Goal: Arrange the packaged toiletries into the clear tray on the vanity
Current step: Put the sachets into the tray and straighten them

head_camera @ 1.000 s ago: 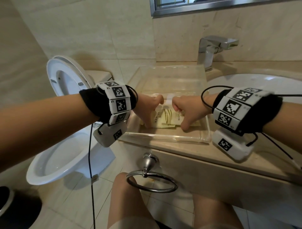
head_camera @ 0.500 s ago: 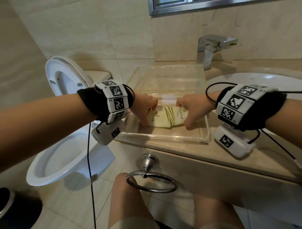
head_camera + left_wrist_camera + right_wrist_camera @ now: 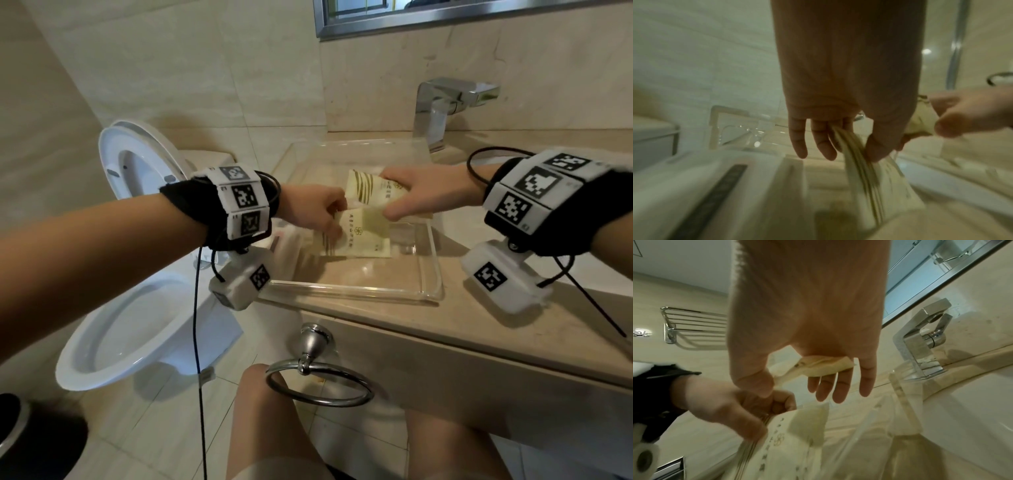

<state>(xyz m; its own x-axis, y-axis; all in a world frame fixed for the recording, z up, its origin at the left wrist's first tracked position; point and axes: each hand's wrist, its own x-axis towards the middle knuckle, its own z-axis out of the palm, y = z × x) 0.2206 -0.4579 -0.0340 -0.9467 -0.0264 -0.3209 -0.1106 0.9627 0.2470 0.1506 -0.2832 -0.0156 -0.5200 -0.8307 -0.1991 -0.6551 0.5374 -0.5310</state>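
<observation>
One packet point(image 3: 371, 192) is pinched by the right hand point(image 3: 424, 195), another packet point(image 3: 356, 236) by the left hand point(image 3: 315, 209), above the clear tray point(image 3: 349, 293); placing remains.

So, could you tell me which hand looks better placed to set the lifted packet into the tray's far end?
Right. The right hand grips the lifted packet above the tray, while the left hand pinches the lower packet.

Beige marble-look wall tiles point(image 3: 205, 68) and floor; white toilet point(image 3: 130, 308) left — chrome faucet point(image 3: 442, 106), towel ring point(image 3: 318, 383) on vanity front.
</observation>
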